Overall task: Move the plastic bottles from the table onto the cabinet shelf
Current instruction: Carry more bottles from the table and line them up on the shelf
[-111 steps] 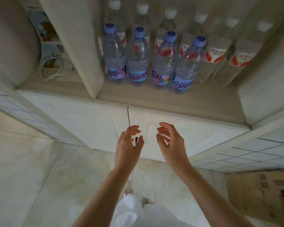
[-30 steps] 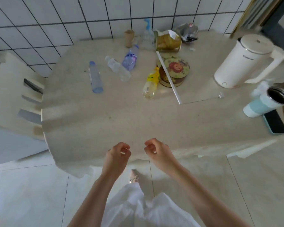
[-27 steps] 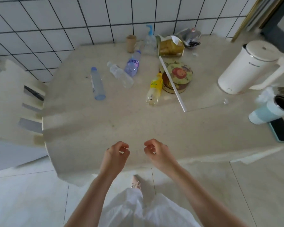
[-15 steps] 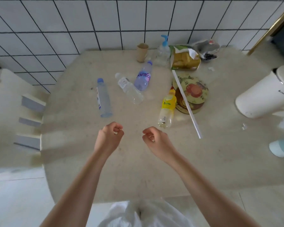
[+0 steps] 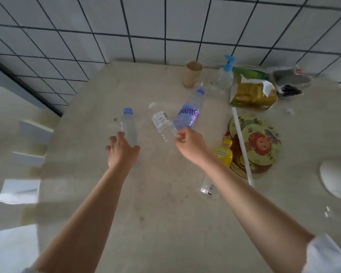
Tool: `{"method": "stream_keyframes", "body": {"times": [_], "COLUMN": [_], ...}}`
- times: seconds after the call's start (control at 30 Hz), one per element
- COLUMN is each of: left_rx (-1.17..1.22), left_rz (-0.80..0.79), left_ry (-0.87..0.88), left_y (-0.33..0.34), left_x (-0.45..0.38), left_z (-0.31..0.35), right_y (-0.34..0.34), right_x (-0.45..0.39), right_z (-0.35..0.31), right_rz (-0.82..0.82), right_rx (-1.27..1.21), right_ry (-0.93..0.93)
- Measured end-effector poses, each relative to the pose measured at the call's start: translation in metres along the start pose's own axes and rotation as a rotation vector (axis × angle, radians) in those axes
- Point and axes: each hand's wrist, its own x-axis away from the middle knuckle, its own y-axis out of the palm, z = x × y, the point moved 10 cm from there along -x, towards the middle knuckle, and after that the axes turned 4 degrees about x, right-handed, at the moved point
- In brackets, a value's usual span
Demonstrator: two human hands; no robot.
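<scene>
Beige table, hands reaching lying bottles

Mid-frame we see four plastic bottles lying on the table: a clear blue-capped bottle at left, a clear white-capped bottle, a purple-labelled bottle angled toward the upper right, and a yellow-labelled bottle lower right, partly hidden.

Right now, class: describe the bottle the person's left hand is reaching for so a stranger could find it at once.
On the beige table below the tiled wall, four bottles lie flat. It is the leftmost bottle, at the left hand, apart from the others. Blue cap, clear body, unlike the white-capped bottle beside it.
</scene>
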Motion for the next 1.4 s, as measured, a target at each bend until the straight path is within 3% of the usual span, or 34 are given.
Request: {"method": "stream_keyframes", "body": {"times": [0.23, 0.67, 1.0, 1.23, 1.4], "left_rx": [0.067, -0.017, 0.046, 0.24, 0.4], "left_rz": [-0.01, 0.045, 0.005, -0.064, -0.114], "left_ry": [-0.136, -0.13, -0.11, -0.185, -0.198], "left_y": [0.022, 0.049, 0.053, 0.066, 0.066], "left_x": [-0.039, -0.059, -0.034, 0.036, 0.089], "left_z": [-0.021, -0.013, -0.03, -0.07, -0.1], "right_y": [0.046, 0.081, 0.091, 0.106, 0.107], "right_x": [-0.063, -0.093, -0.076, 0.008, 0.088], "right_z": [-0.024, -0.028, 0.001, 0.047, 0.065], "right_rz": [-0.097, -0.004, -0.146, -0.258, -0.186], "right_rx": [0.228, 0.609, 0.461, 0.02, -0.185], "right_ry": [0.015, 0.009, 0.035, 0.266, 0.288]}}
